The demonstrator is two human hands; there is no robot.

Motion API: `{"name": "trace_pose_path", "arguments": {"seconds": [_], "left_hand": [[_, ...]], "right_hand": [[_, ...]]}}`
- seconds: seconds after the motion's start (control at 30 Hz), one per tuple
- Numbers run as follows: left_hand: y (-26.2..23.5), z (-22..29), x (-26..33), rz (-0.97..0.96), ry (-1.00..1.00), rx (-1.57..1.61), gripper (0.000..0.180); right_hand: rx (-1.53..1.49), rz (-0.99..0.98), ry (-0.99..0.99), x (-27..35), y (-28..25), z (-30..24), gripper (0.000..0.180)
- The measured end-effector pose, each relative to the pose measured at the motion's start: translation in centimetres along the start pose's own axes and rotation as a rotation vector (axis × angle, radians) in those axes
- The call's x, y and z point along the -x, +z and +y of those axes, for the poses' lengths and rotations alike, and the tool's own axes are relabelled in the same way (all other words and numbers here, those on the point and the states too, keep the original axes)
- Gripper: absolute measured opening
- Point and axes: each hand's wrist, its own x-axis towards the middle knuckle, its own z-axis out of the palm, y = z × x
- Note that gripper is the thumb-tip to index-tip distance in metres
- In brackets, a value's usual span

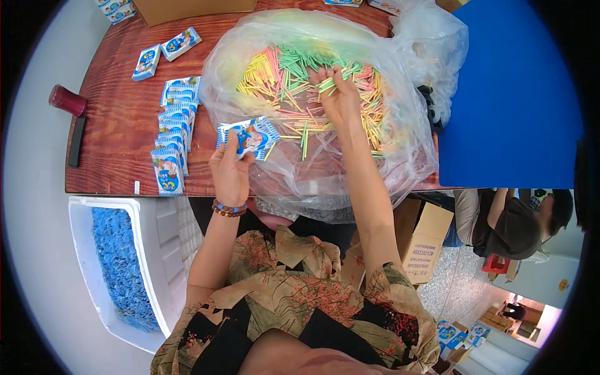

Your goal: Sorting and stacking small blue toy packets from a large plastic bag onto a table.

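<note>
Wooden table (119,119), right hand (340,94) pinching sticks (281,81)

Sticks (294,81) — pink, green, yellow; packets (250,137) — blue-white.

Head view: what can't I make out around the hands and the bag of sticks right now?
- Head view: how many sticks the right hand pinches; fingers and the cloudy clear plastic bag hide them.
- Packets in the left hand: count unclear, since they overlap.
- Blue pieces in the white bin: too small to identify.
- Cardboard box at the top: cut off by the edge.
</note>
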Motion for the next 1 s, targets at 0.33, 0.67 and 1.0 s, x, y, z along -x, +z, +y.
{"name": "trace_pose_path", "arguments": {"seconds": [0.33, 0.67, 1.0], "left_hand": [[1.7, -2.6, -1.0, 0.037, 0.024, -0.011, 0.018], [2.3, -2.0, 0.1, -0.030, -0.068, 0.040, 0.016], [2.1, -2.0, 0.6, -0.082, -0.169, 0.127, 0.017]], "right_hand": [[0.122, -0.118, -0.190, 8.3, 9.6, 1.3, 0.012], [0.330, -0.135, -0.386, 9.7, 10.7, 2.9, 0.013], [0.346, -0.084, -0.467, 10.2, 11.1, 3.6, 0.018]]}}
